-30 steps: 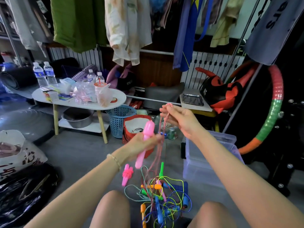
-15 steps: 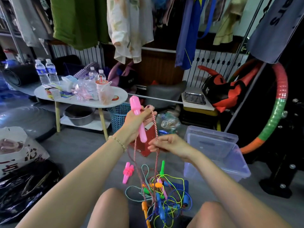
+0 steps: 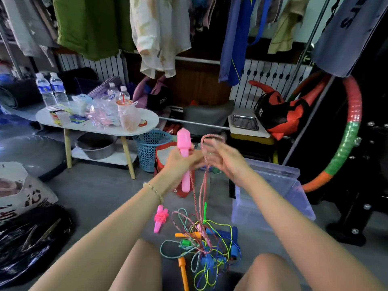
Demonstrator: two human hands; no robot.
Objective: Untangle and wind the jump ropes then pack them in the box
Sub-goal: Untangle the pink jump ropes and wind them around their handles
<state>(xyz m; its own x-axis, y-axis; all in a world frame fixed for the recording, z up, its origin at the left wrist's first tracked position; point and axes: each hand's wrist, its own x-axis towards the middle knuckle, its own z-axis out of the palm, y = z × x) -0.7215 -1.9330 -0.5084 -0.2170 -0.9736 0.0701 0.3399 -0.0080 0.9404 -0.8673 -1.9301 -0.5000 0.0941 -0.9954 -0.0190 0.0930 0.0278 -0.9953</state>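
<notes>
My left hand (image 3: 180,162) grips an upright pink jump-rope handle (image 3: 184,143) at chest height. Right beside it my right hand (image 3: 224,158) pinches a loop of the red-and-white twisted cord (image 3: 204,190), lifted over the handle; the hand is blurred. The cord hangs down into a tangled pile of ropes (image 3: 201,246) on the floor between my knees, with orange, green and blue handles. A wound pink rope (image 3: 160,218) lies left of the pile. The clear plastic box (image 3: 273,198) stands open on the floor at the right.
A white oval table (image 3: 151,120) with bottles and bags stands at the back left, a blue basket (image 3: 150,148) and red bucket behind my hands. A hula hoop (image 3: 348,131) and a black stand are at the right; bags lie at the left.
My right hand rose from below the handle to beside its top, carrying a loop of the red-and-white cord up. My left hand shifted slightly right with the handle.
</notes>
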